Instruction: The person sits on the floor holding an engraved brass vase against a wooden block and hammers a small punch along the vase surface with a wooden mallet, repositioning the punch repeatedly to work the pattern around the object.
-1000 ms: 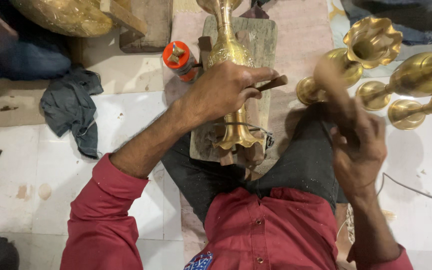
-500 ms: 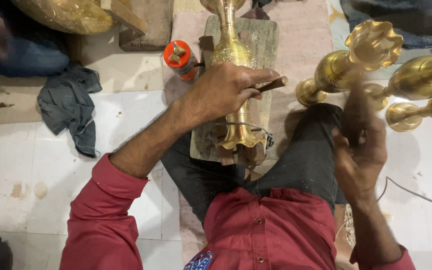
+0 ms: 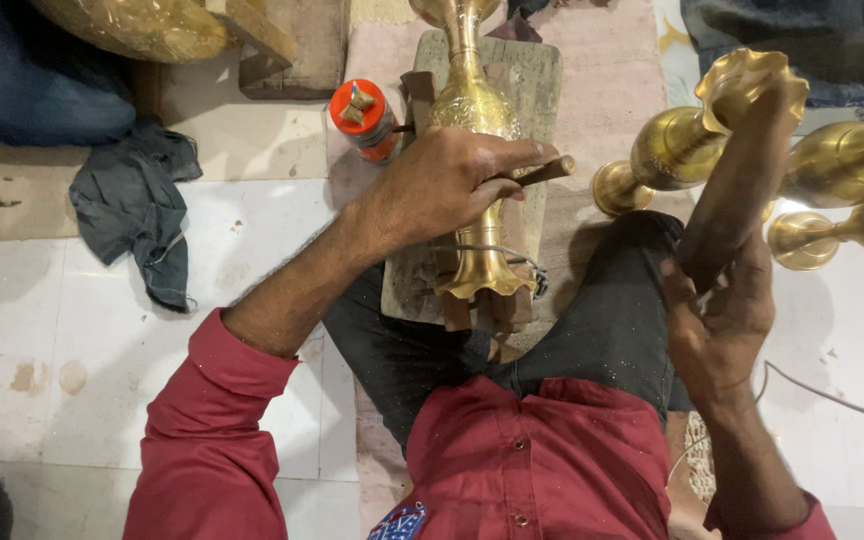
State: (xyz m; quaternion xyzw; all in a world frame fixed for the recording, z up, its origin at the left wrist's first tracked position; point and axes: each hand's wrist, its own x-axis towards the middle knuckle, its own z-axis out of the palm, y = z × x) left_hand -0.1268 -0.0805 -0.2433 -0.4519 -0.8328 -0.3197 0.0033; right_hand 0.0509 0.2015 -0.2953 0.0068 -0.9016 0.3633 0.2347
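A tall brass vase (image 3: 469, 100) lies lengthwise on a worn wooden board (image 3: 542, 90) in front of my legs. My left hand (image 3: 447, 180) rests across the vase's middle and grips a thin dark chisel-like tool (image 3: 542, 172) that sticks out to the right. My right hand (image 3: 717, 320) is raised at the right, closed around a dark wooden mallet handle (image 3: 737, 195) that points up and away.
A red-capped can (image 3: 364, 118) stands left of the board. Several brass vases (image 3: 682, 140) lie at the right. A dark rag (image 3: 137, 215) lies on the white tiles at left. A large brass vessel (image 3: 132, 25) and wood block sit top left. A thin cable (image 3: 822, 395) runs at right.
My right hand has swung the mallet handle upward and away, from a blurred position over my knee. My left hand has stayed on the vase with the tool.
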